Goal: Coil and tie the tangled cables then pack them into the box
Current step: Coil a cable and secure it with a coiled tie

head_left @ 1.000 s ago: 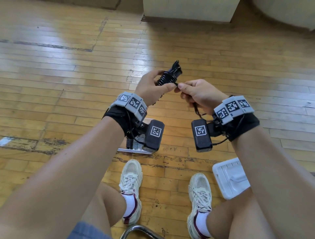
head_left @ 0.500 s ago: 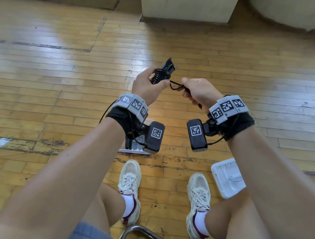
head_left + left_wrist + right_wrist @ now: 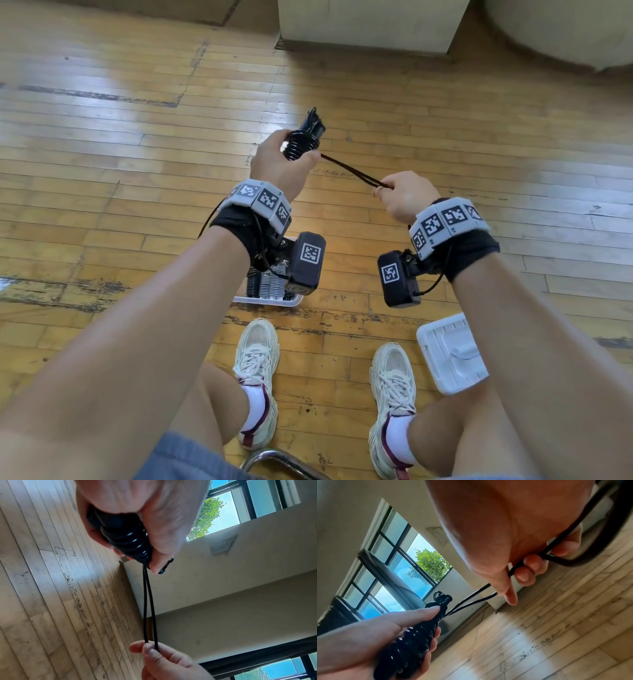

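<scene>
— Where's the cable?
— Coiled bundle (image 3: 303,144) gripped in the left hand (image 3: 279,164), above the floor (image 3: 102,154).
— And the right hand (image 3: 402,198)?
— Pinching its doubled tail (image 3: 349,171), stretched taut between both. Box (image 3: 270,291) lies below.

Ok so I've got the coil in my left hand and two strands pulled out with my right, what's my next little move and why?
Probably bring the right hand back toward the coil and wind the two strands around it. They run taut from the left hand, which grips the bundle, to your right-hand pinch, so the tail looks unsecured and the coil is not yet tied. The box waits on the floor.
</scene>
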### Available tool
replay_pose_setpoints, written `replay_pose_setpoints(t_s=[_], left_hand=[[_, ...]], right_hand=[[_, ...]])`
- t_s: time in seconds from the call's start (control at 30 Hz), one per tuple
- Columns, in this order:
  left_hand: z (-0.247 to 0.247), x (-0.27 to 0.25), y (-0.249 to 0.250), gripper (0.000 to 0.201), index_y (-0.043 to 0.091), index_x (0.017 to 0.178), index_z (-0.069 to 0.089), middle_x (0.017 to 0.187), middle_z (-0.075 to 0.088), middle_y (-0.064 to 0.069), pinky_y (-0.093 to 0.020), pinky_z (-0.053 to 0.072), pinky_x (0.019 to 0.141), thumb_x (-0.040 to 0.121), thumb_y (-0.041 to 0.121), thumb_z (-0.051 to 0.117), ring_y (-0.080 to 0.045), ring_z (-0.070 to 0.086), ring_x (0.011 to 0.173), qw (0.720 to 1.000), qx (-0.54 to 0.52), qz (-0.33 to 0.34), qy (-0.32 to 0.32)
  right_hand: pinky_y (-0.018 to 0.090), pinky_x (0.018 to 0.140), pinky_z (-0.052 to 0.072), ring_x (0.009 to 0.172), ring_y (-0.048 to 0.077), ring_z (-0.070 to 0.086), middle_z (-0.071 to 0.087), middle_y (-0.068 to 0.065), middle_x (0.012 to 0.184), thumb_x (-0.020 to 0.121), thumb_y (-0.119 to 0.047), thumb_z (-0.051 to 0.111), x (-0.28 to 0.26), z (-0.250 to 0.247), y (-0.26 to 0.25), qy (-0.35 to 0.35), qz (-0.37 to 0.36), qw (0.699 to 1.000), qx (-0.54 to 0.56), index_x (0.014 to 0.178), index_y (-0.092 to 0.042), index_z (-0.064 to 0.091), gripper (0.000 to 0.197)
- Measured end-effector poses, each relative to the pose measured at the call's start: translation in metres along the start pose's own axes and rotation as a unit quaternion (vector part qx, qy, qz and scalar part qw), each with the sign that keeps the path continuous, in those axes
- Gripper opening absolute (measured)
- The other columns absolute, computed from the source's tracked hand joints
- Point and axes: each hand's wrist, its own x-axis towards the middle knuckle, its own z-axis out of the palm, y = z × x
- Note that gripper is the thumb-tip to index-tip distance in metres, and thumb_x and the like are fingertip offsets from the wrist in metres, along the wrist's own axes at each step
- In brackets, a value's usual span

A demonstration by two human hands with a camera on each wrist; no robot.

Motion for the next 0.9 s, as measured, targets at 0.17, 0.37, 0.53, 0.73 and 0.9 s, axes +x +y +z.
replay_pose_setpoints(t_s=[0.17, 0.37, 0.53, 0.73, 0.9], left_hand=[[0.000, -0.009, 0.008, 0.032, 0.033, 0.112, 0.064, 0.085, 0.066, 0.008, -0.029, 0.048, 0.065, 0.082, 0.033, 0.073, -0.010, 0.058, 0.071, 0.999, -0.036, 0.005, -0.038], [0.005, -0.022, 0.017, 0.034, 0.026, 0.118, 0.064, 0.083, 0.069, 0.007, -0.023, 0.048, 0.064, 0.086, 0.024, 0.076, -0.002, 0.059, 0.065, 0.987, -0.064, 0.046, -0.139], [0.013, -0.029, 0.027, 0.038, 0.013, 0.126, 0.064, 0.077, 0.068, 0.007, -0.016, 0.046, 0.056, 0.089, 0.013, 0.073, 0.000, 0.060, 0.059, 0.969, -0.106, 0.043, -0.220], [0.012, -0.024, 0.023, 0.035, 0.017, 0.121, 0.067, 0.075, 0.065, 0.009, -0.021, 0.044, 0.060, 0.088, 0.019, 0.075, -0.003, 0.056, 0.061, 0.978, -0.071, 0.065, -0.183], [0.011, -0.026, 0.021, 0.034, 0.021, 0.125, 0.060, 0.087, 0.065, 0.007, -0.023, 0.046, 0.065, 0.092, 0.022, 0.068, -0.006, 0.057, 0.069, 0.976, 0.016, 0.104, -0.191]], right_hand=[[0.037, 0.079, 0.056, 0.093, 0.025, 0.065, 0.068, 0.007, 0.105, 0.098, -0.015, 0.053, -0.005, 0.004, 0.011, -0.031, 0.035, 0.992, -0.113, 0.115, -0.015, 0.067, 0.023], [0.035, 0.108, 0.037, 0.135, 0.019, 0.047, 0.049, -0.001, 0.147, 0.091, -0.019, 0.069, -0.014, -0.003, 0.000, -0.030, -0.071, 0.996, 0.036, 0.146, -0.022, 0.044, 0.060], [0.043, 0.115, 0.037, 0.129, 0.015, 0.053, 0.060, -0.001, 0.136, 0.082, -0.017, 0.078, -0.012, -0.001, -0.014, -0.067, -0.122, 0.951, 0.276, 0.137, -0.017, 0.051, 0.062], [0.030, 0.081, 0.057, 0.072, 0.013, 0.065, 0.068, 0.001, 0.080, 0.101, -0.013, 0.055, -0.007, -0.005, -0.017, -0.083, -0.135, 0.939, 0.306, 0.101, -0.011, 0.065, 0.009], [0.026, 0.053, 0.038, 0.058, 0.012, 0.043, 0.053, -0.001, 0.071, 0.106, -0.020, 0.044, -0.004, -0.006, -0.014, -0.056, -0.072, 0.962, 0.259, 0.094, -0.014, 0.067, 0.026]])
